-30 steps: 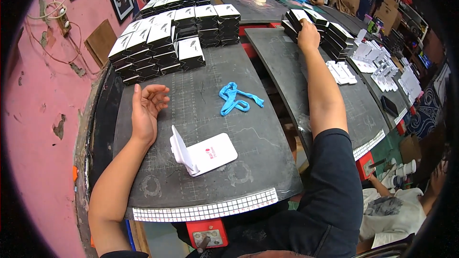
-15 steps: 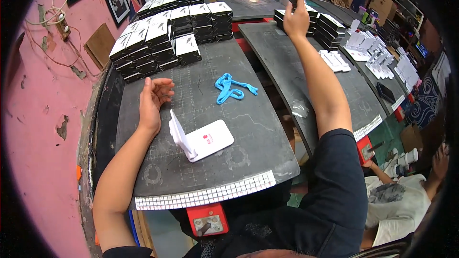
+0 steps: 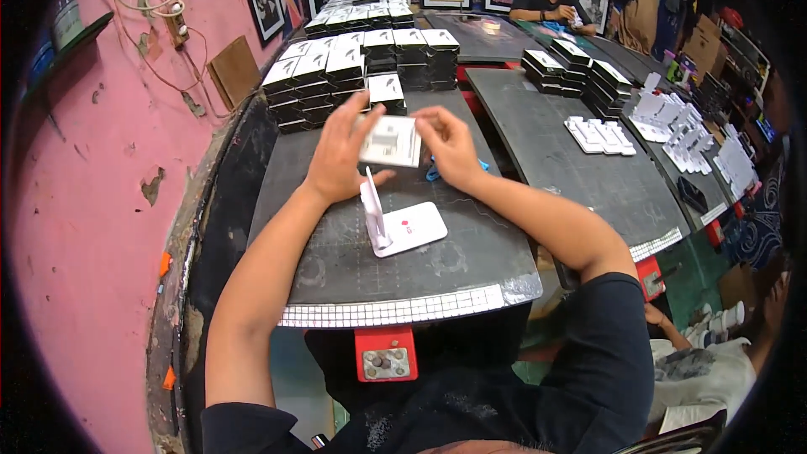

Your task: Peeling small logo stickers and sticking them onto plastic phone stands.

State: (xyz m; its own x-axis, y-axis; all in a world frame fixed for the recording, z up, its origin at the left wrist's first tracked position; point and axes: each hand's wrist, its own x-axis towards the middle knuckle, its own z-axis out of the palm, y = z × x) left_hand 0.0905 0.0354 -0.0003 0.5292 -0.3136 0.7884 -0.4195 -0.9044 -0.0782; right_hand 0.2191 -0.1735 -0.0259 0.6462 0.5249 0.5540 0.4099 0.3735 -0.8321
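Mid-frame, the right hand clamps its fingers on a white box. The left hand, fingers spread, probably steadies its opposite end; grip unclear.

Smooth plastic stand, matt scuffed tabletop

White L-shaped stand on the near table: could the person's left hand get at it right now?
Probably yes: the left hand is close to the stand with nothing visibly blocking it, though it seems busy holding a white-faced rectangular box together with the right hand.
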